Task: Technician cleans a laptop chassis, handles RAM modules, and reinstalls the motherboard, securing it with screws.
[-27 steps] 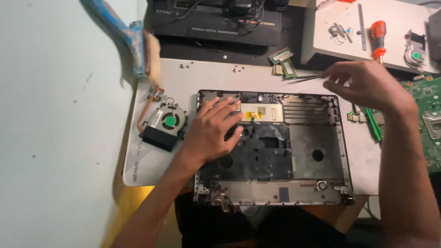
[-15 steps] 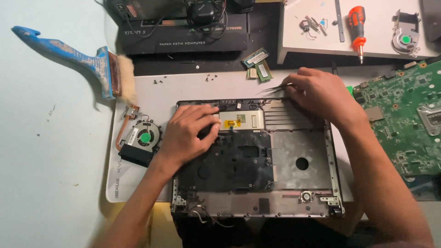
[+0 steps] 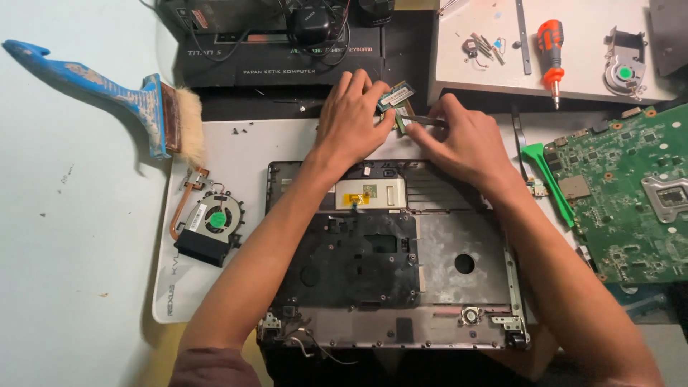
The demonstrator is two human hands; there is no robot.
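Both hands meet at the far edge of the white mat, just beyond the stripped laptop shell. The left hand pinches a small green memory card between its fingertips, closed on it. The right hand grips thin metal tweezers — their tips rest at a second card lying just beside. A cooling fan sits left — a green circuit board right.

The left hand covers most of a small memory card at twelve o'clock, the right hand hides the tweezers' grip end — while the circuit board at three o'clock runs off the picture's edge.
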